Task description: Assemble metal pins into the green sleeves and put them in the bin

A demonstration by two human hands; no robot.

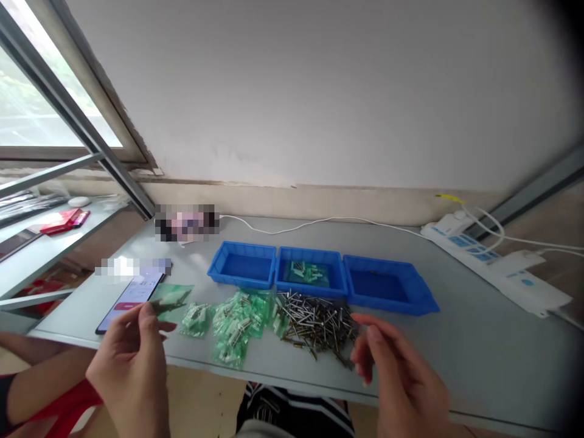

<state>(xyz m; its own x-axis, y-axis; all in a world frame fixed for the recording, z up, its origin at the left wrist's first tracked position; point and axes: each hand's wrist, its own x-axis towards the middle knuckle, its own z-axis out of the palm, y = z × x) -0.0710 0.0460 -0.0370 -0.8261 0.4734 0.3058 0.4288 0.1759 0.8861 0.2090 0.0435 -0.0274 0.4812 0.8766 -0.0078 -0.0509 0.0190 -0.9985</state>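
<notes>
My left hand [134, 359] is closed, thumb and fingertips pinching the edge of a small green see-through plastic bag [173, 297] above the table's left side. My right hand [396, 365] is at the right edge of a heap of metal pins [314, 322], some silver and some brass-coloured. Its thumb and forefinger come together, but whatever lies between them is too small or hidden to make out. Left of the heap lie several green bags [237, 325] with pale and metal parts inside. A smaller filled bag [196, 319] sits beside them.
Three blue trays stand behind the heap: left [244, 280], middle [310, 291] and right [387, 304]. The middle one holds a filled green bag [305, 274]. A phone [130, 298] lies at left. Right are a power strip [497, 261] and white cable. Someone's bare limb [45, 365] shows at lower left.
</notes>
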